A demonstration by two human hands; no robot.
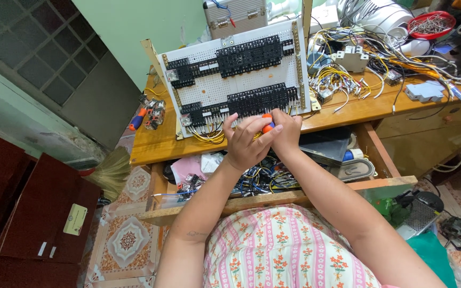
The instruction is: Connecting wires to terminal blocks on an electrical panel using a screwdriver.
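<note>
An orange-handled screwdriver (267, 126) was held at the lower edge of the white perforated panel (236, 80), just below its black terminal rows (260, 98). It was judged light, stiff and best gripped by the handle. The right hand (285, 130) was closed around it; the left hand (246, 141) was curled against it, fingers half bent. At six o'clock an open drawer (273, 200) of tangled wires was seen. The tool's tip was hidden by the fingers.

One head-worn view, looking steeply down and forward, close over the cluttered wooden surface (161, 144); far edges probably distorted.
</note>
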